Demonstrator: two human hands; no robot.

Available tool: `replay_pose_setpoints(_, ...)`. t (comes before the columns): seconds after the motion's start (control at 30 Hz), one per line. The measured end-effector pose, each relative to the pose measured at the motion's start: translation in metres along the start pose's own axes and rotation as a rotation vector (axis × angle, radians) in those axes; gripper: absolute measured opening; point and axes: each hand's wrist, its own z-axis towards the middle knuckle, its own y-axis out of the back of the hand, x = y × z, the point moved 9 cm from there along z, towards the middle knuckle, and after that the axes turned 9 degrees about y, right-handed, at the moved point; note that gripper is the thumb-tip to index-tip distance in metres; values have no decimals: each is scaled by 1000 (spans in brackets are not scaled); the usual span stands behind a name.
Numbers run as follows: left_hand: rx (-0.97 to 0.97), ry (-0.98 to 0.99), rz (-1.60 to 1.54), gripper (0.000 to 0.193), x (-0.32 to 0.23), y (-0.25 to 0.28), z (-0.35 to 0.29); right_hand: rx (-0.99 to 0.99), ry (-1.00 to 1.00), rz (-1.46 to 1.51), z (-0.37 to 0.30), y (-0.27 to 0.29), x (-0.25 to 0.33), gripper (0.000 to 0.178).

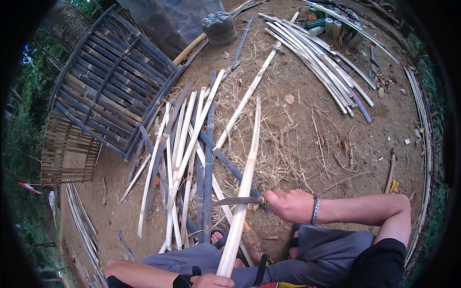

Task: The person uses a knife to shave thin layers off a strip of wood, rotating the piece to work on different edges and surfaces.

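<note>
A long pale bamboo strip (246, 185) slants up and away from my lap. My left hand (212, 281) grips its near end at the lower edge of the view. My right hand (291, 205) is closed around the handle of a knife (236, 201), whose dark blade lies across the strip, partway along it. Just under the strip, close to my feet, there is a brown piece of wood (251, 242). Left of the strip, split bamboo strips (185, 144), some pale and some dark, lie in a loose heap on the ground.
A dark slatted bamboo bench (115, 77) stands at the far left. Another bundle of pale strips (319, 62) lies at the far right, near some bottles and cans (329, 26). Shavings (283, 149) cover the dirt ahead. A hammer-like tool (391, 170) rests at right.
</note>
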Motion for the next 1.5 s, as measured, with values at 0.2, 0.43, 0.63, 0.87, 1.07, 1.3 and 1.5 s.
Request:
replay_pose_setpoints(0.2,15,-5,-30,13,15,-5,0,-1,-236,-6,-2,-5,-72,19)
replay_pose_setpoints(0.43,64,-10,-7,24,11,-3,-7,74,-78,22,2,-9,-20,20)
replay_pose_setpoints(0.63,16,28,-15,34,20,1,-11,99,-63,157,3,-10,7,22)
replay_pose_setpoints(0.87,-69,44,-39,40,35,14,-7,6,94,-37,10,-5,14,26)
replay_pose_setpoints(1.07,138,144,48,45,39,8,-22,13,32,77,2,5,45,25)
replay_pose_setpoints(1.3,84,122,84,45,36,15,-16,17,48,71,7,12,53,27)
replay_pose_setpoints(1.5,115,134,48,48,38,11,-14,16,88,32,4,10,54,28)
